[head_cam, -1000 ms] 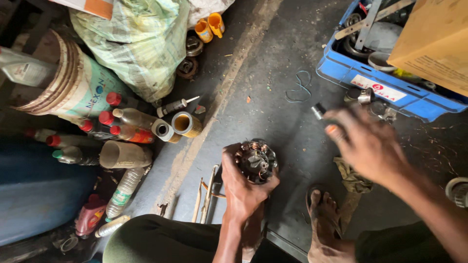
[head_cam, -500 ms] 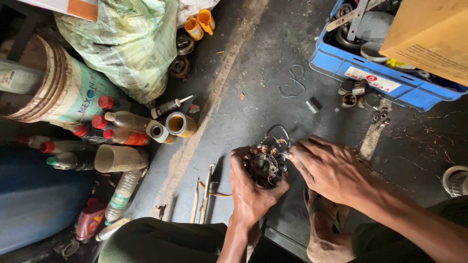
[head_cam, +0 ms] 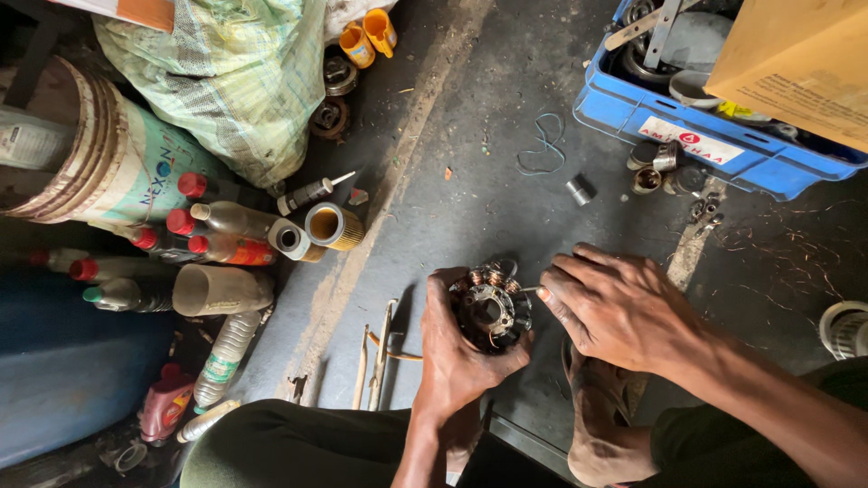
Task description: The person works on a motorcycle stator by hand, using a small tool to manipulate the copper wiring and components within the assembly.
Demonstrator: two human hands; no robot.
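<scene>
A round motor stator with copper wire coils sits low in the middle of the head view, over the dark concrete floor. My left hand grips it from the left and below. My right hand rests against its right side, fingertips pinching a thin metal piece at the rim. What that piece is cannot be told. My foot in a sandal lies just below the right hand.
A blue crate of metal parts and a cardboard box stand at upper right, small metal bushes beside it. Left: a bucket, bottles, a woven sack, tape rolls. Thin rods lie near my knee.
My right hand came from the upper right, near the crate, down to the stator and now touches its right side. The left hand kept hold of the stator.
</scene>
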